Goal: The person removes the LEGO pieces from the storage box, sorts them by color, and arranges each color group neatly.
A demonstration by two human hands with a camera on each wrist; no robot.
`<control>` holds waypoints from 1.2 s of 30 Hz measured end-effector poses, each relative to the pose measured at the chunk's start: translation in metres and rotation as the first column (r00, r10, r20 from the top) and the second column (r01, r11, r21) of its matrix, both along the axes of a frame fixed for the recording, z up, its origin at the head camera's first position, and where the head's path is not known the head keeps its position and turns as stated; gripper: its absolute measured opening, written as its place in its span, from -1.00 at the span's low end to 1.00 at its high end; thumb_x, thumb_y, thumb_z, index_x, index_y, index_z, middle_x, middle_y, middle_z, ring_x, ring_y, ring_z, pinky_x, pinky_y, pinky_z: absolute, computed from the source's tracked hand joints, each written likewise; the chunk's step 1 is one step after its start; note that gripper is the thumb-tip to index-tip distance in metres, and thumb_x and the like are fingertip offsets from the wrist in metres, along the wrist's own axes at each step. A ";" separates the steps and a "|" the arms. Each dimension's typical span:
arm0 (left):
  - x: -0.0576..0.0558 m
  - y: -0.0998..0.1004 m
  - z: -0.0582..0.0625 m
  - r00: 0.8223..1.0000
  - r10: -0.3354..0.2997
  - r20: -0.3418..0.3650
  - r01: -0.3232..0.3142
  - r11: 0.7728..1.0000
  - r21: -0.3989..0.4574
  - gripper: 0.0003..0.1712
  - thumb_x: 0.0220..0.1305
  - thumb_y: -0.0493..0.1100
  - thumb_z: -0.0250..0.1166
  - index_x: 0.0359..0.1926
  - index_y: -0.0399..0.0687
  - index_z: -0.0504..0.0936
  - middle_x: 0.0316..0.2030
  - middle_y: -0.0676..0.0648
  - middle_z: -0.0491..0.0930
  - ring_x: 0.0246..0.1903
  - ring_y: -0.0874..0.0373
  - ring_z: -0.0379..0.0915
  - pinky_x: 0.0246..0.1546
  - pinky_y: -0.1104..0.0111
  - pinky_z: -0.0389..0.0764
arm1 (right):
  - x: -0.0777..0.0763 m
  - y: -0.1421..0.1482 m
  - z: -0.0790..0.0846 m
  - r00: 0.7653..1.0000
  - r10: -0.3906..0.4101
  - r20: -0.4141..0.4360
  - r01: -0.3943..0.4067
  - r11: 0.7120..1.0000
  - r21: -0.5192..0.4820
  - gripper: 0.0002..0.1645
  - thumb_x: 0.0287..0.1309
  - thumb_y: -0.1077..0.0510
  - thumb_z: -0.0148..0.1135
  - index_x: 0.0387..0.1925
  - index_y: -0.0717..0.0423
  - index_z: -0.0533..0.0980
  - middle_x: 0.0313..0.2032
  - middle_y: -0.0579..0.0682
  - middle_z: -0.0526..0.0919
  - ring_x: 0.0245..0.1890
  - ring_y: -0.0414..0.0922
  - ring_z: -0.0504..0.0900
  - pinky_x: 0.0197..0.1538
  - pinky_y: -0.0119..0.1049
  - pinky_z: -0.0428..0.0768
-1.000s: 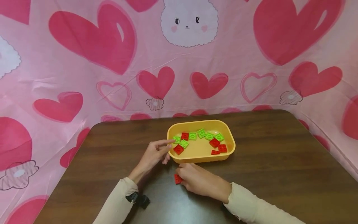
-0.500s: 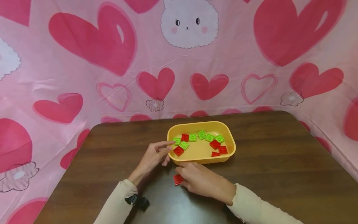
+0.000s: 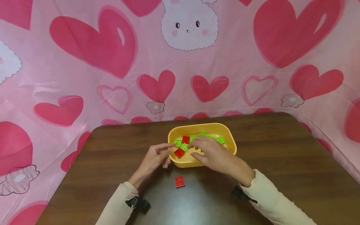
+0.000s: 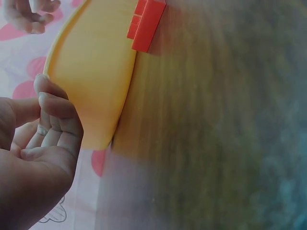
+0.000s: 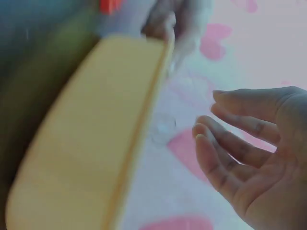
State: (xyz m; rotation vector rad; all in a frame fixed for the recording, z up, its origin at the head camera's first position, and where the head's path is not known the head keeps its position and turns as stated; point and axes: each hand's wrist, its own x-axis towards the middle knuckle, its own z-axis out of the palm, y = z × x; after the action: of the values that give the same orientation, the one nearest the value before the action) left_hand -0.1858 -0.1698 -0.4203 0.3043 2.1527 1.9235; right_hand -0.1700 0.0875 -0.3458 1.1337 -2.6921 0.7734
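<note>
A yellow plastic tub (image 3: 191,163) stands on the table with flat green toy bricks (image 3: 221,140) and red toy bricks (image 3: 179,153) inside. My left hand (image 3: 152,159) holds the tub's left rim, its index finger reaching over the edge. Above the tub's middle hovers my right hand (image 3: 213,153), fingers loosely curved and apart, with nothing between them in the right wrist view. It hides some bricks on the tub's right side. A red studded brick (image 3: 179,181) lies on the table in front of the tub, studs up; the left wrist view shows its side too.
The dark wooden table (image 3: 281,175) extends on both sides of the tub. Behind it hangs a pink cloth (image 3: 239,56) printed with hearts. A black strap (image 3: 132,202) sits on each wrist.
My right hand has let go of the red brick on the table and moved up and right over the tub. My left hand has stayed at the tub's rim.
</note>
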 end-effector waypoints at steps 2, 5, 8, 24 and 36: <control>0.000 0.001 0.000 1.000 0.006 0.003 -0.006 1.000 -0.004 -0.61 0.45 -0.26 0.18 0.22 -0.28 0.56 -0.61 -0.09 0.55 -0.69 0.14 0.41 -0.63 0.45 0.51 | -0.008 0.011 0.004 0.999 -0.037 0.029 0.037 0.999 0.006 -0.64 0.10 0.15 0.48 -0.04 0.09 0.66 -0.13 -0.05 0.71 -0.16 -0.08 0.65 -0.05 -0.19 0.66; -0.001 0.002 0.000 1.000 0.011 -0.002 -0.011 1.000 -0.017 -0.62 0.44 -0.27 0.19 0.22 -0.27 0.57 -0.63 -0.10 0.56 -0.70 0.12 0.41 -0.65 0.45 0.50 | -0.021 0.027 0.005 0.991 -0.063 0.117 0.061 0.998 0.026 -0.65 0.10 0.18 0.47 -0.05 0.12 0.67 -0.19 -0.06 0.72 -0.21 -0.09 0.64 -0.09 -0.21 0.67; -0.001 0.002 0.000 1.000 0.018 -0.008 -0.018 1.000 -0.021 -0.62 0.43 -0.26 0.20 0.22 -0.24 0.57 -0.63 -0.11 0.56 -0.70 0.12 0.41 -0.65 0.45 0.50 | -0.037 0.041 0.000 0.977 -0.066 0.202 0.058 0.997 0.045 -0.71 0.12 0.21 0.45 -0.09 0.13 0.68 -0.29 -0.11 0.69 -0.28 -0.13 0.61 -0.12 -0.24 0.66; 0.003 -0.003 -0.004 0.999 0.031 0.018 -0.031 0.999 0.022 -0.60 0.43 -0.25 0.20 0.23 -0.24 0.56 -0.62 -0.08 0.56 -0.67 0.13 0.42 -0.63 0.45 0.49 | -0.065 0.057 -0.036 0.923 -0.069 0.377 -0.041 0.960 0.276 -0.79 0.00 0.37 0.45 -0.29 0.10 0.69 -0.42 -0.11 0.64 -0.42 -0.16 0.51 -0.21 -0.31 0.62; 0.002 0.001 -0.002 0.999 0.039 -0.007 -0.039 0.999 -0.001 -0.62 0.44 -0.25 0.20 0.22 -0.25 0.57 -0.60 -0.12 0.58 -0.66 0.11 0.44 -0.60 0.42 0.54 | -0.068 0.053 -0.046 0.957 -0.070 0.282 0.019 0.984 0.179 -0.85 0.12 0.26 0.42 -0.26 0.16 0.62 -0.48 -0.10 0.51 -0.41 -0.14 0.45 -0.26 -0.32 0.52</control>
State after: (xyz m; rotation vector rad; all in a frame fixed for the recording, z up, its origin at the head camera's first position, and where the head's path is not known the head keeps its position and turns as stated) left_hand -0.1838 -0.1685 -0.4224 0.2706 2.1795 1.9449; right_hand -0.2378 0.1410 -0.3916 1.0632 -3.0691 0.7598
